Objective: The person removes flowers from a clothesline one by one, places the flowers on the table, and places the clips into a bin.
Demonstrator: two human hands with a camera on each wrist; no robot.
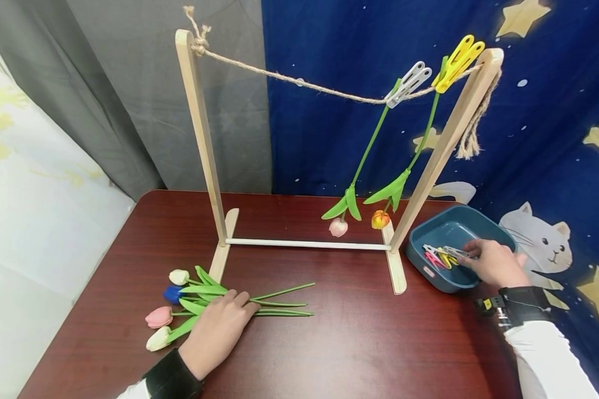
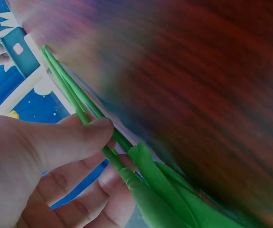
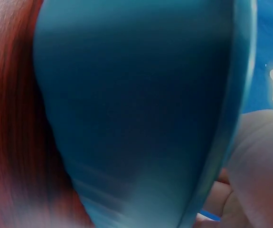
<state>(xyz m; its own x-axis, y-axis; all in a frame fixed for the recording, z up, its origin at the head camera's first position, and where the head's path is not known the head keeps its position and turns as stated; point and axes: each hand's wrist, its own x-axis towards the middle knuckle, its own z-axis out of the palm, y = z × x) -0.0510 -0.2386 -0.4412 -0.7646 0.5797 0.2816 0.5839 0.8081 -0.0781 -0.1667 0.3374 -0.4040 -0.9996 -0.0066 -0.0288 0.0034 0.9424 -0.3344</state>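
1. The head camera looks forward and down, from farther, over the table (image 1: 359, 354).
2. The left wrist camera is close to the left hand (image 2: 46, 147); the blue basin (image 2: 27, 59) is small, upper left.
3. The right wrist camera faces this basin very near; the head view shares it, at right.

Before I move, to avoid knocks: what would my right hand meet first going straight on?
Likely the clothespins in the basin, directly ahead of the right hand; exact depth is unclear.

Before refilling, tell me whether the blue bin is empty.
Not empty: pink and yellow clothespins show inside the blue bin.
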